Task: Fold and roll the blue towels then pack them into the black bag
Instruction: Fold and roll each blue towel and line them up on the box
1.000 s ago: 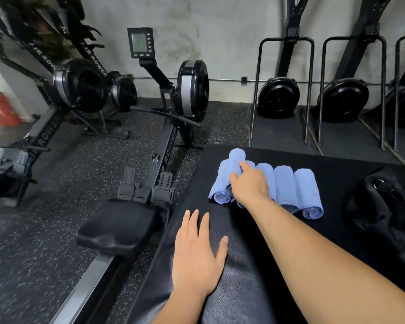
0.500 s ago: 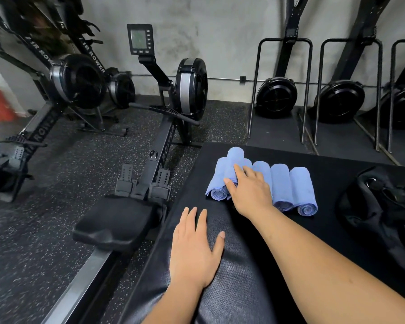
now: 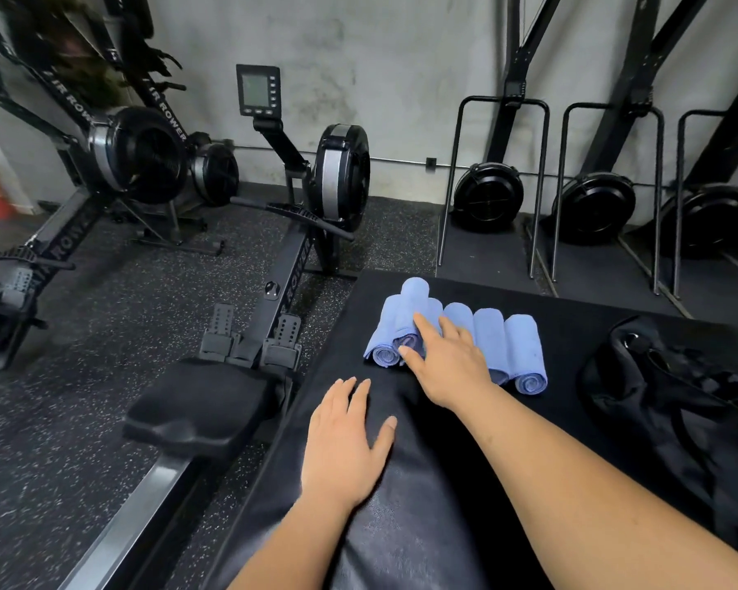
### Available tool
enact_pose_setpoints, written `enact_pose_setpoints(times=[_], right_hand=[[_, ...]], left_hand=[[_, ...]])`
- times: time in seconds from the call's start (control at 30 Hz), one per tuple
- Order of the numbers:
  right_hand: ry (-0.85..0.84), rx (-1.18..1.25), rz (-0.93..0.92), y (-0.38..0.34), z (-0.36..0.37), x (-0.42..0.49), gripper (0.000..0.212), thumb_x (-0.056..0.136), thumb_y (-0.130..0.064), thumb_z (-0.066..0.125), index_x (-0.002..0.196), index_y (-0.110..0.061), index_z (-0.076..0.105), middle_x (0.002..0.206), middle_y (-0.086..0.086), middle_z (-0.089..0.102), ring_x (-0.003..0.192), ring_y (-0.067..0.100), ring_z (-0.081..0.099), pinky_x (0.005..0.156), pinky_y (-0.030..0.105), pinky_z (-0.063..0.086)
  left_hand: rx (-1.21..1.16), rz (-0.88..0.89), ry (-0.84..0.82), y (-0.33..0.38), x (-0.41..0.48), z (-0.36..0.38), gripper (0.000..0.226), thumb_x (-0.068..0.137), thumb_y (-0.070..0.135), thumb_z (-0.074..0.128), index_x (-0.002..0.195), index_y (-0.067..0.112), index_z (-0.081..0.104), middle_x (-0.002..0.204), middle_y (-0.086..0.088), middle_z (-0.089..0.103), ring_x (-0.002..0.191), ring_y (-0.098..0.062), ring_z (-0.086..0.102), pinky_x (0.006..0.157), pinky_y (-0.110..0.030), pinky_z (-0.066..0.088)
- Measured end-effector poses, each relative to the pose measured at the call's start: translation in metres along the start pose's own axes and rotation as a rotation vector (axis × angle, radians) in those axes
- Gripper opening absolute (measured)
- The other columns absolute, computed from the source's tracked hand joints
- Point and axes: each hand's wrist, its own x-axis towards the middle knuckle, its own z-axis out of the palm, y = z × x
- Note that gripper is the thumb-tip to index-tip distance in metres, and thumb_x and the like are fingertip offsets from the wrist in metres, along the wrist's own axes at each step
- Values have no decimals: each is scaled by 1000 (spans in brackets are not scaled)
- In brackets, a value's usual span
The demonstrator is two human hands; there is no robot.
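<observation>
So the blue towels [image 3: 525, 351] all look rolled already, lined up side by side toward the far end of the black pad [image 3: 401, 525], with one extra roll [image 3: 412, 302] perched on top of the two at the left end. Each roll's long axis runs away from the person, spiral ends facing back at them. The right hand [image 3: 448, 364] is laid over the left-middle of the row, fingers straight and spread, index finger on the extra roll, thumb by the near ends, not wrapped around anything as far as I can see. The left hand [image 3: 344, 445] is just flat on the pad, fingers relaxed, holding nothing, a bit short of the row. What matters next imo: the black bag [image 3: 674, 385] sits slumped off to the right, near the rightmost roll but apart from it, so the towels have to travel sideways to the right, across their own axes. The right hand is clearly closer to both rolls and bag. My guess is packing is up next, and gripping a roll across its middle should keep it from unwinding.
</observation>
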Motion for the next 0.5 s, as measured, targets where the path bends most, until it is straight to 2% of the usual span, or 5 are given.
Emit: enact_pose_setpoints(times=[0.23, 0.4, 0.5], right_hand=[[-62, -31, -54, -5, -12, -50, 72, 104, -66, 37, 165, -42, 10, 174, 4, 10, 157, 31, 14, 122, 50, 27], [-72, -31, -109, -23, -15, -86, 72, 103, -66, 39, 165, -42, 12, 173, 2, 12, 154, 30, 19, 118, 49, 32], [-91, -10, -164, -43, -10, -109, 72, 103, -67, 40, 165, -42, 13, 174, 2, 8, 157, 30, 14, 120, 50, 32]], left_hand=[[-58, 19, -7, 4, -9, -23, 79, 99, 68, 32, 163, 21, 34, 166, 3, 37, 156, -16, 25, 128, -37, 23], [-35, 9, -25, -2, -34, -55, 86, 95, 72, 25, 164, 22, 30, 166, 1, 36, 155, -17, 24, 127, -38, 24], [23, -6, -26, -13, -56, -80, 89, 93, 74, 22, 164, 21, 31, 166, -2, 36, 155, -20, 25, 127, -38, 24]])
